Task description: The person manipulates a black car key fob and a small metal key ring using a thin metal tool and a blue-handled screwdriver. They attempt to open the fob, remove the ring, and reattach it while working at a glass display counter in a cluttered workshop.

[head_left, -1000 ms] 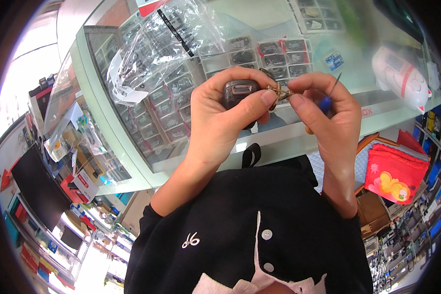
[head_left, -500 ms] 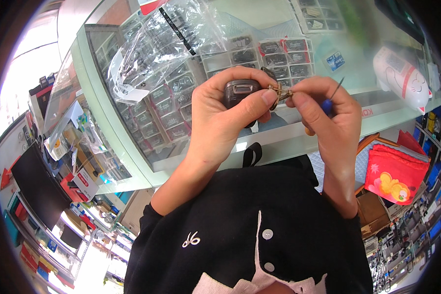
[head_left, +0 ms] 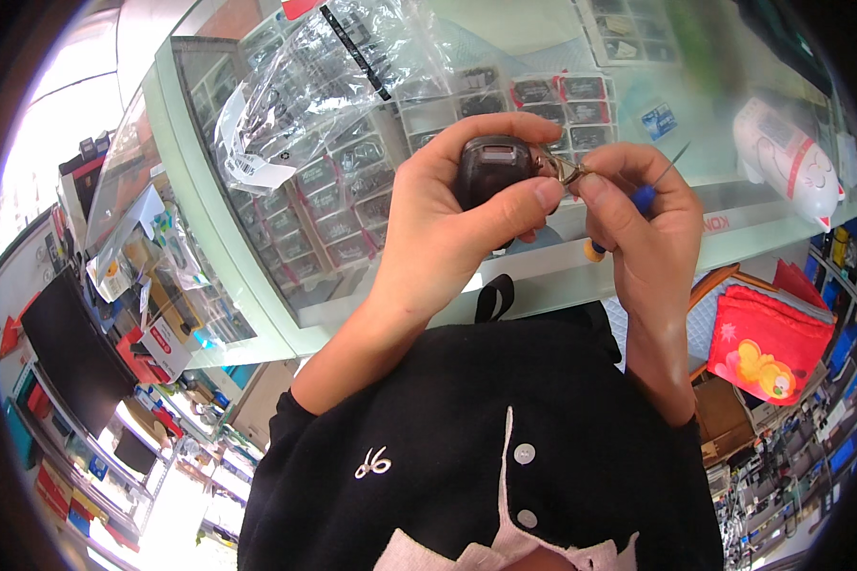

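Observation:
My left hand is wrapped round a dark, rounded key fob, with the thumb along its near side. A small brass-coloured metal clasp sits at the fob's right end, between my two hands. My right hand pinches this clasp with thumb and forefinger. Tucked in the same hand is a small screwdriver with a blue handle and a yellow-orange end, its thin shaft pointing up and to the right. Fingers hide part of the clasp and most of the handle. Both hands are above a glass counter.
A clear plastic bag lies on the glass at the far left. Trays of packaged items show beneath. To the right stand a white cat-shaped object and a red bag. A shelf of goods lines the left.
My left hand has shifted right and slightly up with the key fob, which is turned so more of its face shows. My right hand keeps its pinch on the clasp, and the screwdriver has tilted.

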### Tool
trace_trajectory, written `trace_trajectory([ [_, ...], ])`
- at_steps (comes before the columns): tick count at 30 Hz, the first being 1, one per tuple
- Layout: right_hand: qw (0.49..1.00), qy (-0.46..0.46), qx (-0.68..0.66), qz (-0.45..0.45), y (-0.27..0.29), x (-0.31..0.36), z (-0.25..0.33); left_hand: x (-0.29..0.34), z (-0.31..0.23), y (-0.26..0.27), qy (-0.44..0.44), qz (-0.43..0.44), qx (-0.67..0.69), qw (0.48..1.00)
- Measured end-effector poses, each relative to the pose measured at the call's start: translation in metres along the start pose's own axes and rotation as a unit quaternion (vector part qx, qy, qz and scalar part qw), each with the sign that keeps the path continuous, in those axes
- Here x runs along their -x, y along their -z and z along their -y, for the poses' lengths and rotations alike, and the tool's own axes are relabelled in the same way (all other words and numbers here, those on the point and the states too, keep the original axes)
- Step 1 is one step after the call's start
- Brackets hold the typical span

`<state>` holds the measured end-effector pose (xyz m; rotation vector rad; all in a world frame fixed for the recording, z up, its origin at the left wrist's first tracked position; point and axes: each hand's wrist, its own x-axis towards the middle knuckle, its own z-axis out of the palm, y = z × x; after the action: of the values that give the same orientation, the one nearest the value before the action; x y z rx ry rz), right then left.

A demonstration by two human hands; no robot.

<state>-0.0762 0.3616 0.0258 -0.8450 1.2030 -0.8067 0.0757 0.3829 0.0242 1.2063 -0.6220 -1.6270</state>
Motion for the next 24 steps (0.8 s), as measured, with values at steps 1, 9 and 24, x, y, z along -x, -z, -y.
trace_trajectory([
  [1, 1.000, 0.006, -0.004, 0.002, 0.000, -0.001, -0.002, 0.000, 0.000, 0.000, 0.001, 0.004, -0.010, 1.000],
  [9, 0.996, 0.026, -0.090, -0.006, -0.005, -0.001, -0.012, 0.001, -0.003, -0.001, -0.003, 0.000, -0.020, 1.000],
  [24, 0.992, 0.117, -0.049, -0.026, -0.010, 0.001, -0.012, 0.008, -0.008, 0.001, -0.075, 0.048, -0.138, 0.986],
])
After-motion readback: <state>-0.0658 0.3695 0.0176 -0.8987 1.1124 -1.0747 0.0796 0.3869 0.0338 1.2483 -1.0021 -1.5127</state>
